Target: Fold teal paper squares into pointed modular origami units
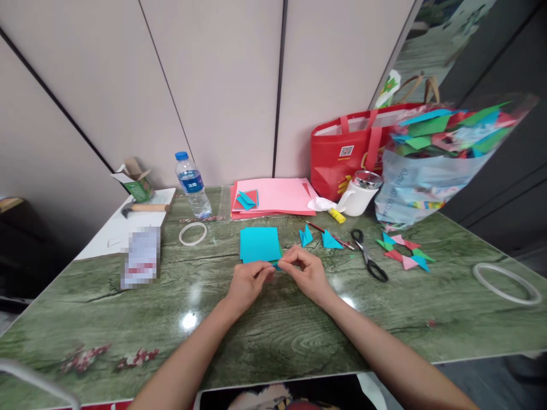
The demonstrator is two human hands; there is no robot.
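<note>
Both hands meet near the middle of the table. My left hand (250, 282) pinches one side of a small folded piece of blue paper (277, 265), most of it hidden by the fingers. On its other side, my right hand (308, 274) is closed on the same piece with thumb and fingertips. Just beyond the hands lies a stack of square blue paper sheets (259, 244), with a green edge showing at its right. To the right rest two folded blue paper pieces, one standing up (305, 235) and one lying flat (332, 240).
Black scissors (368, 256), a pencil (329, 234) and a multicoloured paper ring (405, 251) lie to the right. Behind stand a white mug (358, 195), a red bag (331, 156) and pink sheets (277, 193). A water bottle (192, 185), tape roll (192, 234) and hammer (145, 208) are left.
</note>
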